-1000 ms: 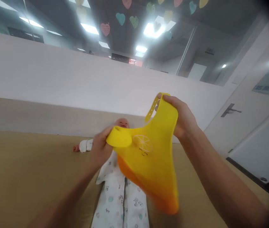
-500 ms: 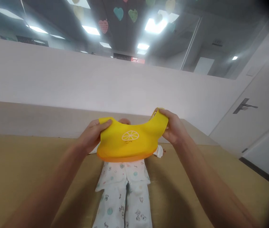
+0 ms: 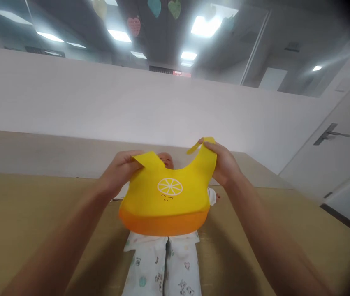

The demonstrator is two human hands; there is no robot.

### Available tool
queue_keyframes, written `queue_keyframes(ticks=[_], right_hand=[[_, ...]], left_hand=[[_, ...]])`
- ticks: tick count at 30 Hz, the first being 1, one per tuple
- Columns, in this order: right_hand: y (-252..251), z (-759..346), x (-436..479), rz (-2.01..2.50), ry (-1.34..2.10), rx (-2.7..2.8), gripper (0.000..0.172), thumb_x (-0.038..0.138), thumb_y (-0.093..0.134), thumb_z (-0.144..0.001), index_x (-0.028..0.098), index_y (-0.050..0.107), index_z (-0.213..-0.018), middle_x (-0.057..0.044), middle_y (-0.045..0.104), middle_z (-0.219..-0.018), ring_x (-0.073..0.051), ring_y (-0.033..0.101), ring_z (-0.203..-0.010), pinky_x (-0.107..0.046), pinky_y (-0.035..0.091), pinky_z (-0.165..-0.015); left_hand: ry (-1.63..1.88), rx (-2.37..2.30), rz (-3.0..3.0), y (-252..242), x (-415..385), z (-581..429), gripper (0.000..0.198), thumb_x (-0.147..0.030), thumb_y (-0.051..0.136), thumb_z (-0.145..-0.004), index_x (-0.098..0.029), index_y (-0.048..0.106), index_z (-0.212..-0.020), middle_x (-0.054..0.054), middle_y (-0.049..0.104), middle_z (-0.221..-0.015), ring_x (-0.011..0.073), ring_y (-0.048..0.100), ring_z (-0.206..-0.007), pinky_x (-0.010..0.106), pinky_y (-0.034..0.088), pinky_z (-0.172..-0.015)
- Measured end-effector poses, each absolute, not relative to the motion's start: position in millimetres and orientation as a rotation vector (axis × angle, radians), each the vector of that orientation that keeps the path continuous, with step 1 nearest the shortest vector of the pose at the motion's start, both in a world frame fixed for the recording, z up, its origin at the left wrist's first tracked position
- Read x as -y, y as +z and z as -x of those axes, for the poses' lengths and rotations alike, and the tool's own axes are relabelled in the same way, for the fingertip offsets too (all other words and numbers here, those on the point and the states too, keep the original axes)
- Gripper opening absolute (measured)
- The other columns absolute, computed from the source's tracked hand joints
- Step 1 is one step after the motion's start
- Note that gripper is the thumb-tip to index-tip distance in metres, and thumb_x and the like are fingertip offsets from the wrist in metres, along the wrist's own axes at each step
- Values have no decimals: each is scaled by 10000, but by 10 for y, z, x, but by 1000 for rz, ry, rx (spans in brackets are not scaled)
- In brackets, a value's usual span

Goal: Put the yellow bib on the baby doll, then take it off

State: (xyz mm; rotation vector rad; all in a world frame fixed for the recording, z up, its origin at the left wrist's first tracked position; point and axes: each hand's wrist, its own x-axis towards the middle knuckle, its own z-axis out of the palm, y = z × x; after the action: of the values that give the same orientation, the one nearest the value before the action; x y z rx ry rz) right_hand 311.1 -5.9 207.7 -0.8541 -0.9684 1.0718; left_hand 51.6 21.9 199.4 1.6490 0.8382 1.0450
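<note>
My two hands hold a yellow silicone bib with an orange catch pocket along its lower edge and a white citrus-slice print. My left hand pinches one neck strap end, and my right hand grips the other side, where a holed strap tip sticks out. The bib hangs above a baby doll lying on its back. Only the top of the doll's head shows above the bib. Its white printed sleepsuit shows below the bib, and the chest is hidden.
The doll lies on a tan table, with a beige ledge and a white wall behind it. A white door with a lever handle stands at the right. Paper hearts hang from the ceiling.
The bib has gone from twisted and tilted to spread flat and level between my hands. It now sits lower, over the doll's chest, with its orange pocket showing more.
</note>
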Motion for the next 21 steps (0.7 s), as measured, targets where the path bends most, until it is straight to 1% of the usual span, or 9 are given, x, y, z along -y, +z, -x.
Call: queue_keyframes(ticks=[2,5,7,10,14,17,19,21], right_hand=[[1966,-3138,-69,868,1024,969,258,294,697,-674,186,649,-904,-6,590,-827,-115,529,-677,-221,436,-578],[1823,-3169,-261,938,992,1032,301,287,686,-664,186,660,-947,-12,599,-823,-110,517,-664,-218,402,-568],[1712,-3186,-414,1011,981,1077,328,291,664,-664,187,666,-975,-3,577,-761,-106,503,-635,-216,378,-549],[1518,-3212,-675,1140,915,1127,334,288,626,-654,174,684,-963,4,549,-712,-99,488,-611,-213,358,-529],[1259,-3238,-1008,1269,888,1104,352,304,567,-658,170,672,-966,-14,595,-786,-112,517,-642,-219,383,-538],[1069,-3234,-1207,1339,902,1081,346,278,536,-650,161,661,-951,-14,581,-765,-116,508,-624,-218,374,-519],[947,-3221,-1301,1398,908,1068,306,242,522,-636,141,653,-894,-11,556,-708,-114,486,-591,-215,353,-502],[843,-3202,-1352,1449,905,1060,205,207,510,-629,130,622,-783,-5,530,-653,-105,456,-564,-212,328,-493]], left_hand=[[1023,-888,-1668,1888,-389,-513,168,-322,620,-765,-161,669,-754,1,624,-693,124,537,-603,202,380,-506],[994,-956,-1604,1712,-686,-508,242,-388,633,-751,-157,684,-805,32,655,-752,155,566,-636,226,393,-527],[966,-1027,-1560,1587,-870,-518,287,-434,650,-726,-148,670,-745,38,639,-703,167,569,-621,239,397,-528],[933,-1054,-1585,1410,-1082,-557,289,-436,647,-719,-148,646,-688,18,602,-642,151,546,-582,233,372,-513],[958,-1105,-1561,1221,-1288,-634,277,-394,632,-711,-159,569,-578,-15,525,-538,123,485,-507,221,322,-474],[941,-1199,-1499,1091,-1451,-700,223,-317,628,-681,-164,550,-538,-8,519,-517,133,491,-500,230,333,-474],[931,-1249,-1466,998,-1561,-739,181,-275,635,-653,-169,548,-535,-7,514,-515,136,489,-492,233,322,-461],[945,-1308,-1425,901,-1655,-762,161,-255,643,-634,-180,533,-544,-20,485,-507,128,465,-473,230,293,-439]])
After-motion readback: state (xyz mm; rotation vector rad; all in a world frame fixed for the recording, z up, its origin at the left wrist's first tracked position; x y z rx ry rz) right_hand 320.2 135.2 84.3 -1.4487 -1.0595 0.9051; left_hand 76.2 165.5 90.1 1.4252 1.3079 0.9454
